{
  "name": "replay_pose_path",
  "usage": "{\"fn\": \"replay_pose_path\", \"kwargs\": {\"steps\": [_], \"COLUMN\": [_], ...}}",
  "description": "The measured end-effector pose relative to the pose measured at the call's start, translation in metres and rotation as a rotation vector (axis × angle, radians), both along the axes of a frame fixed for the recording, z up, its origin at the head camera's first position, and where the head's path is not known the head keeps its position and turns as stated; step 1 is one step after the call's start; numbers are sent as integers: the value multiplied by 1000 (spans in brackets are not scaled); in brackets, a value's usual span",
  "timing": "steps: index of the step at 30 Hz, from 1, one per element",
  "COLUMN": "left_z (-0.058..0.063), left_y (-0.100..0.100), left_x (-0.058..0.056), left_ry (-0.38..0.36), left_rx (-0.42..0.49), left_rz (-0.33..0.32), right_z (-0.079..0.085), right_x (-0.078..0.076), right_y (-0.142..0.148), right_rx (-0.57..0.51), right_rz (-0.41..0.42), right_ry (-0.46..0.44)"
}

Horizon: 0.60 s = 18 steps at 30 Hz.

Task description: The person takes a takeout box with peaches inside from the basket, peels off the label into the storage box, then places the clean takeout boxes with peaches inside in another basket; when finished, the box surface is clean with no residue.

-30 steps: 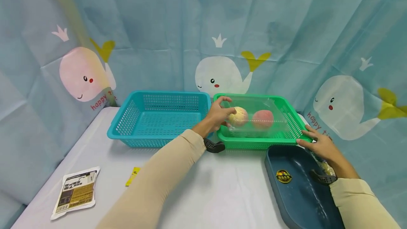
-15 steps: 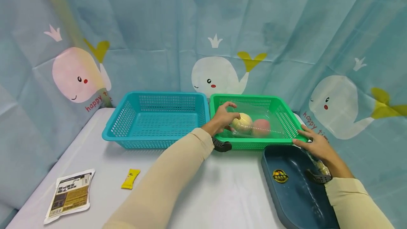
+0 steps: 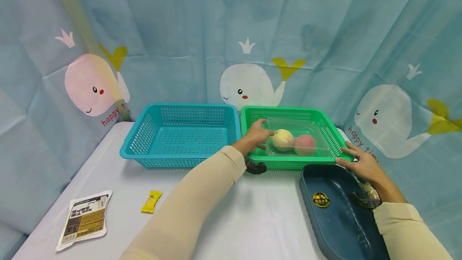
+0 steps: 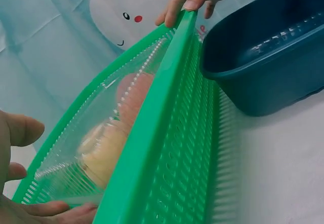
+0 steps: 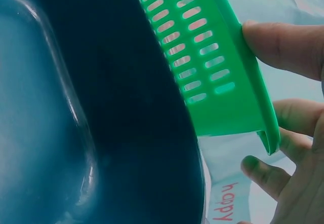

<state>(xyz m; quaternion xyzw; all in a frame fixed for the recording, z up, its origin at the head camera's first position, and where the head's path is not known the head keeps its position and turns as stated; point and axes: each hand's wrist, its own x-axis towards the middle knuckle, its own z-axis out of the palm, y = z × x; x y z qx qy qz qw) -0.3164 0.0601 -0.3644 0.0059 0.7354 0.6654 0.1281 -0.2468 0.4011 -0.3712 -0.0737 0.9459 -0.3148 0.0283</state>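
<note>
In the head view a clear plastic fruit box [image 3: 294,124] lies inside the green basket [image 3: 303,159]. Within it sit a pale yellow peach [image 3: 282,140] and a pink peach [image 3: 305,145]. My left hand [image 3: 257,135] is at the box's left end, fingers spread; the left wrist view has the thumb [image 4: 26,131] held away from the box and the lower fingers [image 4: 61,211] down inside the basket. At the basket's near right corner, my right hand [image 3: 365,167] holds the rim between thumb [image 5: 283,46] and fingers.
A blue basket [image 3: 144,156] stands left of the green one. The dark blue tray [image 3: 346,228] is in front at right, under my right forearm. A yellow packet [image 3: 151,202] and a white-and-brown pouch [image 3: 84,220] lie at left. A whale-print curtain [image 3: 180,31] hangs behind.
The fruit box has come down into the green basket, both peaches with it, and my left hand has let go of its left end. The right hand stays at the basket's corner.
</note>
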Motion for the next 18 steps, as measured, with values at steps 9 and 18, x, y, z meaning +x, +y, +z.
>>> {"fn": "replay_pose_path", "kwargs": {"steps": [9,18], "left_z": [14,55], "left_y": [-9,-61], "left_x": [6,10], "left_ry": [-38,56], "left_rx": [-28,-118], "left_rz": [-65,-37], "right_z": [8,46], "right_x": [5,2], "right_y": [0,-20], "right_rx": [13,-3], "right_rz": [24,89], "right_ry": [71,212]}}
